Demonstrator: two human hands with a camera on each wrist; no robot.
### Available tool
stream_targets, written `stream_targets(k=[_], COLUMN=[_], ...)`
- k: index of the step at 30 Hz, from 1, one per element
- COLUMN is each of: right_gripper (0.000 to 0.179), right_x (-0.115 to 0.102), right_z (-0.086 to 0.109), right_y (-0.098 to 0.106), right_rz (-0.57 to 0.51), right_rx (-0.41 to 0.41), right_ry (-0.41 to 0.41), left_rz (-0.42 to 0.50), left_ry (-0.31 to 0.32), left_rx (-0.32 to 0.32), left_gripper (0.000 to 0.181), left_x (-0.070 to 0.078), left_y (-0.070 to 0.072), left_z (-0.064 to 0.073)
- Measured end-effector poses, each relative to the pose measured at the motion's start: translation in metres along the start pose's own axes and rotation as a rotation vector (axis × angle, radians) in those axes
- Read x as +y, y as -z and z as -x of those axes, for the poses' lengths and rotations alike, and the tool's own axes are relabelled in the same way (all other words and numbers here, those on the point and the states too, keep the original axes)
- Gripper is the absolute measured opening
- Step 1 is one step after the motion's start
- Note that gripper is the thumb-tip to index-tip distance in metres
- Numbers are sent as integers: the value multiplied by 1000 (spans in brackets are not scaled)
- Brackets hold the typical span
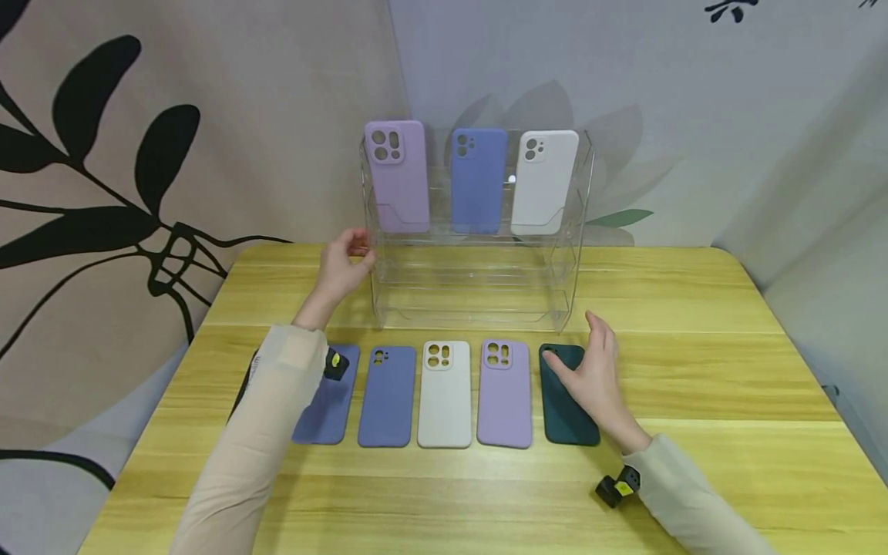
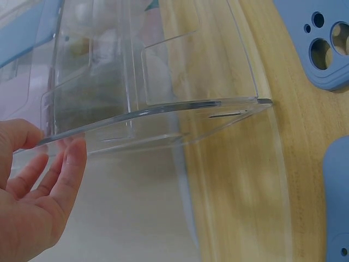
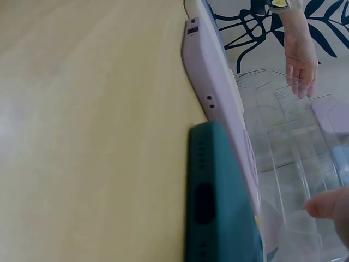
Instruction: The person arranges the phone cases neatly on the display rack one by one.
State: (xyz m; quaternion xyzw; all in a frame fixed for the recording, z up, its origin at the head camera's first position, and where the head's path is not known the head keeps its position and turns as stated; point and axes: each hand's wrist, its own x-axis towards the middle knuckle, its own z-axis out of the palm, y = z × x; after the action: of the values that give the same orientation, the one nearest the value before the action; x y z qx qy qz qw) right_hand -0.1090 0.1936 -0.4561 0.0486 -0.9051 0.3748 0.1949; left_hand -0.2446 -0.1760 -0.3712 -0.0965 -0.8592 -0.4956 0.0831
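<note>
My left hand (image 1: 344, 264) is at the left side of a clear acrylic display rack (image 1: 479, 317), its thumb and fingers pinching the side panel's edge. The left wrist view shows the thumb on one side of that edge and the fingers (image 2: 68, 164) on the other. My right hand (image 1: 595, 378) hovers with thumb and fingers spread over a dark green phone case (image 1: 565, 412), holding nothing. The thumb is above the case's top end; whether it touches cannot be told. On the rack's top tier lean a purple case (image 1: 405, 181), a blue case (image 1: 479, 185) and a white case (image 1: 544, 185).
Beside the green case, in a row on the wooden table (image 1: 486, 501), lie a lilac case (image 1: 505, 408), an off-white case (image 1: 444, 408), a blue case (image 1: 386, 408) and another blue case (image 1: 336, 416), partly behind the left sleeve. A patterned curtain (image 1: 291, 116) hangs behind.
</note>
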Motion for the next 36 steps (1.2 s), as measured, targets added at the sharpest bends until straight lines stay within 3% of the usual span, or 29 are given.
stream_targets(k=[19, 36], right_gripper=[94, 90], right_x=[4, 1], right_z=[9, 5], right_y=[-2, -3], right_rz=[131, 194], right_rx=[-222, -327], right_ry=[-151, -157], left_rz=[0, 10], left_ry=[8, 34], left_rx=[3, -7], left_gripper=[32, 34], left_x=[1, 1], left_y=[0, 1], left_z=[0, -1])
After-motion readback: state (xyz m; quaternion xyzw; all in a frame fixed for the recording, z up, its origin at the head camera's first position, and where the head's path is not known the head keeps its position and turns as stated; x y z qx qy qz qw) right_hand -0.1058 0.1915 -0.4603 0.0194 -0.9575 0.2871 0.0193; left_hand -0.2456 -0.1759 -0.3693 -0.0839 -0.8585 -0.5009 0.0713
